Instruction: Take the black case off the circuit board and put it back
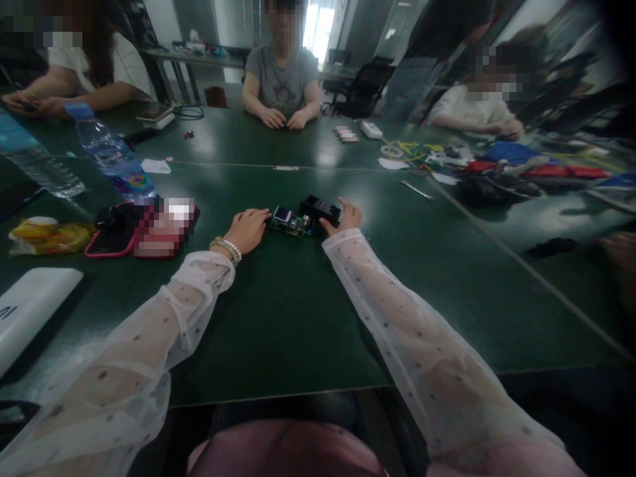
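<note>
A small green circuit board (294, 229) with a little screen (283, 214) lies on the dark green table. Against its right end is a black plastic case (318, 208), open at the top. My right hand (346, 217) holds this case at its right end, thumb at the near side and fingers at the far side. My left hand (250, 227), wearing a beaded bracelet, rests palm down with fingers stretched toward the board's left end. Its fingertips are at the board's edge; whether they press on it I cannot tell.
Left on the table (278, 331) are a water bottle (112, 159), phones (166, 228), a yellow packet (50, 236) and a white box (34, 311). A wrench (417, 191) and heaped cables (422, 156) lie right. Several people sit around the table.
</note>
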A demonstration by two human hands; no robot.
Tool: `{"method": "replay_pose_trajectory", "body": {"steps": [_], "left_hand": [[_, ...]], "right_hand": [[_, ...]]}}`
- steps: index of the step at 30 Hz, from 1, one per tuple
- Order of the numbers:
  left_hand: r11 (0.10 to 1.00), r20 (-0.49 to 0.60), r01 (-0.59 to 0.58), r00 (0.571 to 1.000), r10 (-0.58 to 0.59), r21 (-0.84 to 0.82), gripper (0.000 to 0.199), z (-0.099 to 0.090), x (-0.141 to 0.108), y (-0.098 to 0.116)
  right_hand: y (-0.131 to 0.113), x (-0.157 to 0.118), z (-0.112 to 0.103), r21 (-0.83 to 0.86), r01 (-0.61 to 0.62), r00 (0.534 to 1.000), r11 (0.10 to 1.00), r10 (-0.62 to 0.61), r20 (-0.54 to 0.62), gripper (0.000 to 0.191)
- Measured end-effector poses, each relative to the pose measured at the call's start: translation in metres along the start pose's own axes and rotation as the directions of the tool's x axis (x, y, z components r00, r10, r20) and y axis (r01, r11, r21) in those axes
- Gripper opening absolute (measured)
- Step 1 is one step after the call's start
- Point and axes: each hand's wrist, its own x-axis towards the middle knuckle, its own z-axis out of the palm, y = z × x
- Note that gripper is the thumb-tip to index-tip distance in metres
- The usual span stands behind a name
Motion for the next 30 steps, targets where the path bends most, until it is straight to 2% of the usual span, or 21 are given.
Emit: {"method": "replay_pose_trajectory", "body": {"steps": [2, 5, 8, 11, 14, 16, 20, 23, 27, 30], "left_hand": [[1.000, -0.003, -0.002, 1.000, 0.002, 0.002, 0.043, 0.000, 0.000, 0.000], [1.000, -0.004, -0.009, 1.000, 0.009, 0.012, 0.043, 0.000, 0.000, 0.000], [1.000, -0.001, -0.014, 1.000, 0.014, 0.027, 0.044, -0.001, 0.000, 0.001], [0.999, 0.005, -0.012, 1.000, 0.012, 0.033, 0.045, -0.002, 0.000, 0.001], [0.999, -0.001, -0.020, 1.000, 0.020, 0.044, 0.044, -0.001, -0.001, 0.001], [0.998, -0.003, -0.025, 1.000, 0.026, 0.055, 0.044, 0.001, -0.001, 0.000], [0.999, -0.009, -0.021, 1.000, 0.021, 0.050, 0.043, 0.003, 0.000, -0.001], [0.999, -0.011, -0.014, 1.000, 0.014, 0.043, 0.042, 0.002, 0.000, 0.000], [0.999, -0.005, -0.014, 1.000, 0.014, 0.038, 0.041, 0.000, 0.000, 0.001], [0.999, -0.007, -0.021, 1.000, 0.021, 0.027, 0.041, 0.000, -0.001, 0.001]], "right_hand": [[-0.001, -0.001, -0.001, -0.008, -0.005, 1.000, 1.000, 0.005, 0.009, 0.079], [0.004, 0.003, 0.000, -0.029, -0.002, 0.995, 1.000, 0.004, 0.099, 0.079], [0.008, 0.007, 0.003, -0.019, 0.041, 0.990, 0.999, -0.038, 0.136, 0.074], [0.001, 0.004, 0.002, 0.052, 0.069, 0.997, 0.996, -0.071, 0.040, 0.067], [-0.016, -0.004, -0.004, 0.204, 0.123, 0.991, 0.971, -0.109, -0.082, 0.064], [-0.031, -0.011, -0.009, 0.276, 0.194, 0.980, 0.941, -0.178, -0.084, 0.063], [-0.055, -0.020, -0.017, 0.265, 0.324, 0.945, 0.908, -0.325, -0.039, 0.062], [-0.063, -0.023, -0.019, 0.234, 0.380, 0.920, 0.895, -0.392, 0.008, 0.060], [-0.061, -0.023, -0.018, 0.198, 0.355, 0.921, 0.914, -0.378, 0.094, 0.061], [-0.056, -0.022, -0.013, 0.187, 0.303, 0.914, 0.935, -0.340, 0.222, 0.062]]}}
